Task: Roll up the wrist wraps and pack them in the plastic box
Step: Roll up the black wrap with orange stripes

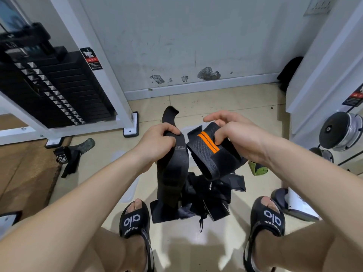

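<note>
My left hand (157, 142) grips a long black wrist wrap (172, 173) near its upper end; the wrap hangs down unrolled towards the floor. My right hand (235, 134) holds a black wrist wrap with an orange stripe (210, 152), folded into a loose loop. Below both hands a pile of black wraps (208, 197) lies on the floor between my feet. The clear plastic box (130, 191) shows faintly under the pile, mostly hidden by wraps and my arm.
A weight stack machine (59, 89) with a white frame stands at left. A black and camouflage strap (72, 154) lies on the floor left. A green item (257, 168) lies right of the pile. Dumbbells (341, 130) sit at right. My sandalled feet (135, 218) flank the pile.
</note>
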`<state>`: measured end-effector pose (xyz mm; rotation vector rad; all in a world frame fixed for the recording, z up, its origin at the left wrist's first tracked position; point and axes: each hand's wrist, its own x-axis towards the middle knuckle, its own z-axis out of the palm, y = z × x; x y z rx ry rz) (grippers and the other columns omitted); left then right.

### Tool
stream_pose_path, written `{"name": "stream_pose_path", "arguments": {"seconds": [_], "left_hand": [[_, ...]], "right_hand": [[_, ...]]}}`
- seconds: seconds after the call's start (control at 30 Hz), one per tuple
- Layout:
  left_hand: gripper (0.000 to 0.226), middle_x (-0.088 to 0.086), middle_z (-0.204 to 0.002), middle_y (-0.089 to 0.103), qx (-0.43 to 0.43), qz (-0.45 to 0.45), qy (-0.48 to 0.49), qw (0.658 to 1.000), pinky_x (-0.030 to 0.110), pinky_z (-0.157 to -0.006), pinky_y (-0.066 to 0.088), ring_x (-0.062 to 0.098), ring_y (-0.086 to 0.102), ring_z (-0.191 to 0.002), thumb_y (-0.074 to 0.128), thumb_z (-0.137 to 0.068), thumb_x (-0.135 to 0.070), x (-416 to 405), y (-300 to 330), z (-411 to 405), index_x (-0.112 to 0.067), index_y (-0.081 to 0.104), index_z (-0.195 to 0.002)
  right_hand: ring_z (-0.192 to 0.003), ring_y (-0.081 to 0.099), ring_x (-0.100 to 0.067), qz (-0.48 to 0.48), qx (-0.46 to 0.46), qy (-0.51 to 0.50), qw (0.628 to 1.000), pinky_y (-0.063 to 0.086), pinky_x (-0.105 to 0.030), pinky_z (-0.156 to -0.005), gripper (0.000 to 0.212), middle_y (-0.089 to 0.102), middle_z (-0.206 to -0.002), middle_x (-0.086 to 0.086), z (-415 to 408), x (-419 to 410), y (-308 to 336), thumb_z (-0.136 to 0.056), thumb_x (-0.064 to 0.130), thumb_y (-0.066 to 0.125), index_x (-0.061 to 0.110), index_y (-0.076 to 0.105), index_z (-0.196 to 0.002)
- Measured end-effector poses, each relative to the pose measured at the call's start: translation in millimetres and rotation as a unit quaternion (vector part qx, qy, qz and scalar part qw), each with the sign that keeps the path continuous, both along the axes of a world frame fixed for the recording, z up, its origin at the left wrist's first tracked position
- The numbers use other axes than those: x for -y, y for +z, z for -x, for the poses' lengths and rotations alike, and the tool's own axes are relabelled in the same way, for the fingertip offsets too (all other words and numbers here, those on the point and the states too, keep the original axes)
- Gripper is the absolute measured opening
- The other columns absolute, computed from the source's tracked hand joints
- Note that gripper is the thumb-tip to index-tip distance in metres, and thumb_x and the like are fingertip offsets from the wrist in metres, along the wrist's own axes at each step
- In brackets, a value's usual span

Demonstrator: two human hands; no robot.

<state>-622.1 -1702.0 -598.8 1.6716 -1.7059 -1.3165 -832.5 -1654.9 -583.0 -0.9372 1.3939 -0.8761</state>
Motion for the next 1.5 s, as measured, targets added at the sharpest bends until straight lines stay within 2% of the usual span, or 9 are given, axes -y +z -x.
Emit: {"name": "stream_pose_path", "arguments": {"seconds": [0.1, 0.33, 0.47, 0.57, 0.7, 0.9, 1.1, 1.2, 1.5], "left_hand": [[0.015, 0.0, -0.096, 0.067, -0.01, -0.046, 0.009, 0.999, 0.032, -0.068, 0.046, 0.016, 0.059, -0.079, 0.067, -0.089, -0.019, 0.6, 1.7, 4.1, -0.02, 0.071, -0.103], [0.073, 0.001, -0.114, 0.072, -0.027, -0.112, 0.0, 0.993, 0.053, -0.103, 0.051, 0.03, 0.068, -0.11, 0.079, -0.041, -0.035, 4.7, -0.4, 3.5, -0.033, 0.062, -0.112], [0.076, -0.006, -0.115, 0.064, -0.009, -0.081, -0.035, 0.996, 0.032, -0.083, 0.052, 0.013, 0.063, -0.105, 0.085, -0.063, -0.065, 3.0, -2.7, 7.3, -0.027, 0.057, -0.123], [0.036, -0.004, -0.097, 0.062, 0.026, -0.02, -0.026, 0.999, 0.026, -0.071, 0.043, 0.01, 0.055, -0.083, 0.063, -0.095, -0.052, 5.2, -12.1, 9.6, -0.018, 0.062, -0.108], [0.03, 0.002, -0.104, 0.07, 0.02, 0.014, 0.001, 1.0, 0.039, -0.09, 0.054, 0.023, 0.065, -0.099, 0.052, -0.1, -0.041, 14.8, -15.7, 3.3, -0.013, 0.065, -0.105], [0.018, 0.009, -0.097, 0.071, -0.015, 0.081, 0.032, 0.996, 0.04, -0.08, 0.057, 0.019, 0.061, -0.084, 0.064, -0.096, -0.026, 20.1, -14.3, -1.9, -0.009, 0.066, -0.105], [0.01, 0.008, -0.097, 0.073, -0.008, 0.093, -0.01, 0.996, 0.048, -0.085, 0.058, 0.024, 0.069, -0.091, 0.07, -0.092, -0.023, 20.0, -17.8, -2.7, -0.016, 0.069, -0.099], [0.01, 0.006, -0.1, 0.073, 0.005, 0.113, -0.038, 0.993, 0.05, -0.089, 0.057, 0.027, 0.068, -0.1, 0.066, -0.093, -0.017, 17.4, -19.0, -0.2, -0.016, 0.07, -0.101], [0.008, -0.002, -0.097, 0.077, -0.099, -0.001, 0.072, 0.992, 0.03, -0.08, 0.057, 0.019, 0.074, -0.096, 0.063, -0.102, -0.023, 35.6, -17.6, -20.2, -0.022, 0.07, -0.098]], "right_hand": [[-0.061, 0.061, -0.01, 0.046, 0.021, 0.003, 0.999, 0.046, -0.022, -0.047, 0.059, 0.061, -0.094, 0.001, -3.8, -5.0, 7.2, -0.074, -0.021, 0.046, 0.017, 0.067, -0.115], [-0.068, 0.055, -0.019, 0.079, 0.159, -0.079, 0.981, 0.045, -0.027, -0.057, 0.018, 0.058, -0.076, -0.002, -10.8, -3.0, 10.4, -0.068, 0.003, 0.062, 0.018, 0.061, -0.079], [-0.059, 0.053, -0.016, 0.076, 0.21, -0.094, 0.97, 0.044, -0.025, -0.052, 0.03, 0.05, -0.07, -0.001, -11.5, -3.1, 12.5, -0.091, 0.008, 0.064, 0.017, 0.046, -0.068], [-0.055, 0.044, -0.014, 0.073, 0.199, -0.071, 0.975, 0.036, -0.026, -0.05, 0.042, 0.041, -0.064, -0.001, -15.7, -2.0, 7.7, -0.088, 0.004, 0.065, 0.02, 0.038, -0.06], [-0.055, 0.045, -0.013, 0.025, 0.145, -0.026, 0.989, 0.034, -0.024, -0.045, 0.037, 0.049, -0.064, 0.0, -19.5, -4.7, -1.8, -0.083, -0.004, 0.064, 0.021, 0.04, -0.067], [-0.074, 0.065, -0.026, -0.067, 0.118, 0.027, 0.99, 0.05, -0.03, -0.062, 0.051, 0.069, -0.1, -0.014, -24.8, -13.7, -4.6, -0.082, -0.003, 0.058, 0.026, 0.065, -0.123], [-0.083, 0.071, -0.017, -0.019, 0.123, 0.095, 0.988, 0.053, -0.028, -0.071, 0.016, 0.075, -0.098, -0.005, -22.5, -12.6, -0.4, -0.094, 0.018, 0.064, 0.013, 0.074, -0.104], [-0.086, 0.071, -0.019, -0.014, 0.065, 0.061, 0.996, 0.053, -0.032, -0.08, 0.031, 0.076, -0.098, -0.009, -24.0, -11.0, -5.2, -0.098, 0.033, 0.064, 0.005, 0.071, -0.109], [-0.086, 0.068, -0.025, -0.081, -0.007, 0.074, 0.994, 0.055, -0.037, -0.078, 0.023, 0.069, -0.102, -0.011, -14.0, -17.5, -10.1, -0.09, 0.021, 0.07, 0.012, 0.064, -0.11]]}}
